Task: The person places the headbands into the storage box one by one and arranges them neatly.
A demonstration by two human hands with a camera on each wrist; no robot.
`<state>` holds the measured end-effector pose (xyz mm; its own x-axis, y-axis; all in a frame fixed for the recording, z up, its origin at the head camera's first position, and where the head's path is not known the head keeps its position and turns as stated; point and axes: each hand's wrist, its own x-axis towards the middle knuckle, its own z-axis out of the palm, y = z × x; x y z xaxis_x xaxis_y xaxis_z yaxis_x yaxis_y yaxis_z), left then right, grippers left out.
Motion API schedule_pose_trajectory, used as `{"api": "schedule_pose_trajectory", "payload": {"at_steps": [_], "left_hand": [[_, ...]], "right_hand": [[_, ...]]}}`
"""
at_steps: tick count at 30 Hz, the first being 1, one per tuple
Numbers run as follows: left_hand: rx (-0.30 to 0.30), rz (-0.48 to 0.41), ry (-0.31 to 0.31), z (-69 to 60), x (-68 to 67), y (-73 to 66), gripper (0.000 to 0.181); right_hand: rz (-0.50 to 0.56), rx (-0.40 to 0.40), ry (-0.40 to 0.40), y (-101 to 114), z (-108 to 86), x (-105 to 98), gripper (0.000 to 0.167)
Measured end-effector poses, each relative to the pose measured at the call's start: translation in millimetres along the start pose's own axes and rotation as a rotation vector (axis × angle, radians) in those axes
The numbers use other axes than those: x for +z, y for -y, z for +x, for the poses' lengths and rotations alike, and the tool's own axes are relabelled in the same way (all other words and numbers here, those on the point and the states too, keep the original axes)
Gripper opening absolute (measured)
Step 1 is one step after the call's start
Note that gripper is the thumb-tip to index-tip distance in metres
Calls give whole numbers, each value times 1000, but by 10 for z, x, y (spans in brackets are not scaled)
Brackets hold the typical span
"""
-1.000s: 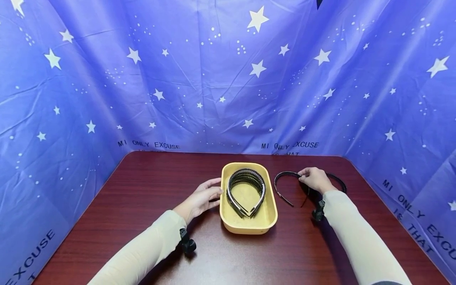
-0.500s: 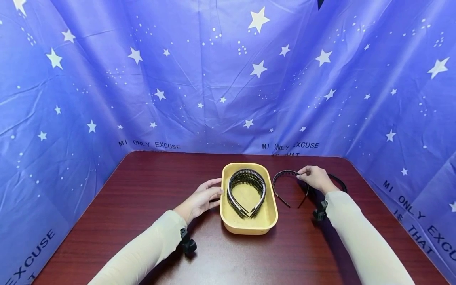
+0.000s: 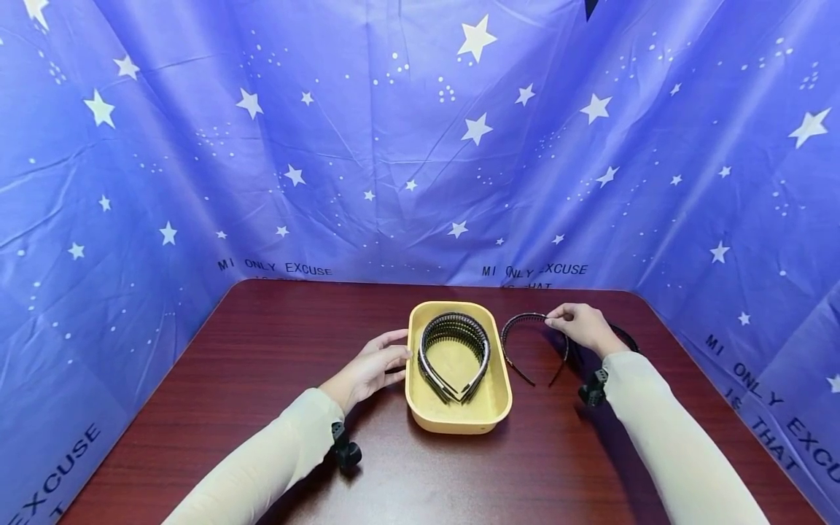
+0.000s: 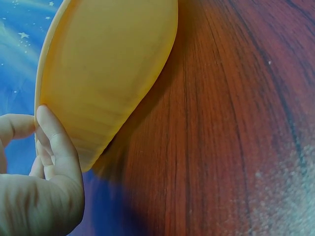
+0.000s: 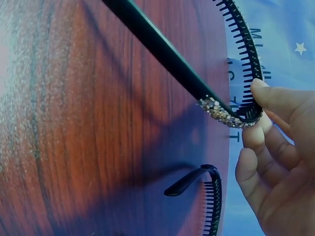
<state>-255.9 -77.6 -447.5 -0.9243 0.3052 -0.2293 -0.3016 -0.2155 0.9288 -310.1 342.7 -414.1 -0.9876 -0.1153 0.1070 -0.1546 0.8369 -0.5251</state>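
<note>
A yellow plastic basin [image 3: 502,397] stands on the table, and several dark toothed headbands [image 3: 429,372] lie stacked inside it. My left hand [image 3: 370,368] touches the basin's left side with extended fingers; the left wrist view shows the fingertips against the outer wall [image 4: 108,59] near the rim. Right of the basin, my right hand [image 3: 580,327] pinches one black headband [image 3: 525,318] between thumb and fingers. In the right wrist view that headband [image 5: 221,113] has comb teeth and a strip of glittery stones. Another black headband [image 5: 212,196] is partly hidden behind the right hand in the head view.
The dark red wooden table [image 3: 282,313] is surrounded by a blue star-printed cloth [image 3: 367,146] at the back and sides. Small black cameras are strapped to both wrists, the left camera [image 3: 345,446] close to the tabletop.
My right hand has shifted slightly with the pinched headband, whose ends have swung and now hang more plainly in view. The left hand and basin hold still.
</note>
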Motion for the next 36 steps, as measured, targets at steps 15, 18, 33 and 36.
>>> {"api": "schedule_pose_trajectory", "payload": {"at_steps": [15, 18, 33, 36], "left_hand": [[-1, -9, 3, 8, -3, 6, 60], [-2, -11, 5, 14, -6, 9, 61], [-2, -7, 3, 13, -6, 15, 60], [-5, -7, -1, 10, -5, 16, 60]], "right_hand": [[20, 7, 10, 85, -31, -102, 25], [8, -12, -4, 96, -21, -131, 25], [34, -23, -54, 222, -28, -340, 31], [33, -27, -62, 244, -18, -379, 31]]}}
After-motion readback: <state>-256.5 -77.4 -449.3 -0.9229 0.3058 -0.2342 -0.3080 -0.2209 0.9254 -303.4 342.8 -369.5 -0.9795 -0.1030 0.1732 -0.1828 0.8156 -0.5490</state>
